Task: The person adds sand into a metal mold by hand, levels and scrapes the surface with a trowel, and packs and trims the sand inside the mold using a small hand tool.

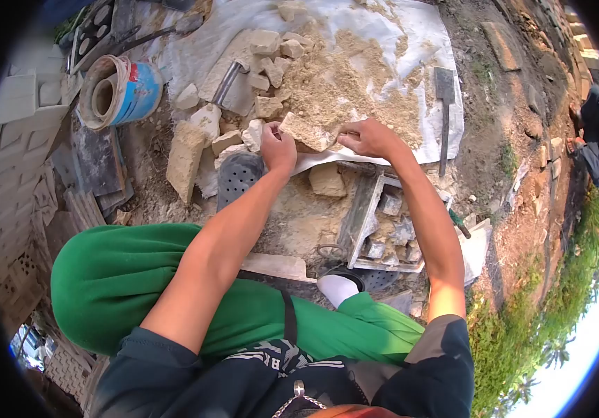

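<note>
At the white sheet's [430,42] near edge, the left hand [278,146] and right hand [370,138] are holding a pale stone chunk [308,129] between them, fingers curling at its nine and three o'clock ends. Sandy rubble [351,66] is spreading at one; a metal tool [229,85] is lying at ten, a bucket [139,90] beyond; a flat-bladed tool [444,94] is resting at three, a crate [366,221] at five.

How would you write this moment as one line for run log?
left hand: at left end of stone; right hand: at stone's right end; grip: unclear; sheet: under rubble; bucket: at picture left
</note>
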Motion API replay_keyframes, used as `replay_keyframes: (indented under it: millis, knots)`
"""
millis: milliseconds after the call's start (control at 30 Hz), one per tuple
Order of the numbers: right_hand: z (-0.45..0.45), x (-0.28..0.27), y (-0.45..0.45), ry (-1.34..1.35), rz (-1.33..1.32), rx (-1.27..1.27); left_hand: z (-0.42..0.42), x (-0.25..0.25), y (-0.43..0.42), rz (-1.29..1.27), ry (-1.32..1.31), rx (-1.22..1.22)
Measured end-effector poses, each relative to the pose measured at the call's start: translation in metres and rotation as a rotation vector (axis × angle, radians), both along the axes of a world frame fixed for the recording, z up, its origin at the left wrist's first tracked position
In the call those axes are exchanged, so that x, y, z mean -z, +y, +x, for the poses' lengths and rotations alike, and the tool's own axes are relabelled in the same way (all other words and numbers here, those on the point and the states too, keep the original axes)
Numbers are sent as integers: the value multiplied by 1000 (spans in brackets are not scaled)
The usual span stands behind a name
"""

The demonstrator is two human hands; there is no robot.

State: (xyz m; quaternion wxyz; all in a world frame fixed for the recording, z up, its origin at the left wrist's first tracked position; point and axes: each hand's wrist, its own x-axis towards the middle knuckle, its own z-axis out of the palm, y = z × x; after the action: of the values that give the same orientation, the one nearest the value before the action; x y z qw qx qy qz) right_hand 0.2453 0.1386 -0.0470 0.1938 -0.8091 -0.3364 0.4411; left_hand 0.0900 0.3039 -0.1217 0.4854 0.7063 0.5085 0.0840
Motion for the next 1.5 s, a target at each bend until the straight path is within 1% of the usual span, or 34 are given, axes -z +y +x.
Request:
replay_keyframes:
  millis: [33,67,100,167,200,267,300,367,400,467,500,567,600,667,700,767,833,900,933,967,1000,1033,1067,1100,1133,1200,1233,1267,1300,1333,1367,1400,1433,1500]
  knots:
    - [2,2,-2,-7,25,-77,-3,3,1,9,34,-3]
    - [1,19,-9,-43,119,-75,-8,13,4,5,-50,-3]
    - [5,20,-9,-39,122,-75,-7,10,5,8,-46,-4]
    - [10,21,-10,129,65,-99,-8,3,8,-59,-61,-23]
    - [13,-12,2,262,-31,-38,-8,6,10,-56,-58,-23]
    - [19,-12,5,270,-57,-56,-7,20,17,-168,-149,-19]
    - [23,-8,6,275,-86,-78,-7,29,21,-166,-143,-18]
    - [30,0,6,286,-53,-76,-7,44,27,-433,-266,-68]
    - [34,-3,8,294,-56,-86,-5,37,28,-428,-260,-67]
    - [36,-2,9,318,-67,-74,3,4,32,-589,-155,-44]
    - [36,0,9,321,-62,-73,6,-3,35,-584,-151,-44]
    - [38,1,8,308,-108,-88,14,-13,41,-731,-67,-109]
    - [36,7,7,306,-104,-88,18,-11,46,-727,-68,-108]
    - [29,25,2,69,-20,-263,25,-2,57,-918,-132,-203]
    - [27,20,5,68,-20,-260,29,-1,60,-918,-132,-201]
    - [21,8,17,102,-72,-306,37,-5,62,-595,-107,82]
    - [22,25,20,102,-33,-320,46,-14,59,-551,-84,98]
    - [31,34,25,-32,-37,-389,56,-12,59,-378,-184,58]
    - [41,32,22,-60,-31,-328,62,-9,61,-382,-185,58]
    - [53,30,18,-60,-36,-333,68,-6,64,-230,-229,105]
    - [64,29,13,-83,-47,-224,70,-3,67,-76,-269,147]
    - [68,26,10,-101,-58,-113,71,-4,67,-79,-262,141]
    - [70,23,6,-98,-59,-117,73,-5,68,-84,-297,63]
    - [72,19,4,-158,-67,-101,77,-3,70,-86,-338,-16]
    - [72,16,5,-218,-73,-85,78,1,74,-83,-340,-21]
    - [58,13,11,-166,-25,-97,73,8,76,-7,-348,-155]
    - [51,11,13,-116,18,-104,70,10,77,-9,-347,-157]
    - [44,9,18,-91,-58,-169,65,11,78,34,-294,-121]
    - [43,12,16,-95,-60,-168,63,9,78,79,-244,-82]
    - [41,21,13,-59,-45,-98,63,5,76,77,-246,-81]
    - [38,30,9,-22,-30,-29,62,0,75,188,-215,-26]
    - [41,31,7,-36,-71,83,62,-5,75,299,-184,27]
    - [42,31,3,-37,-72,80,61,-11,77,299,-184,24]
    - [45,21,-2,-58,-41,181,60,-19,78,259,-186,126]
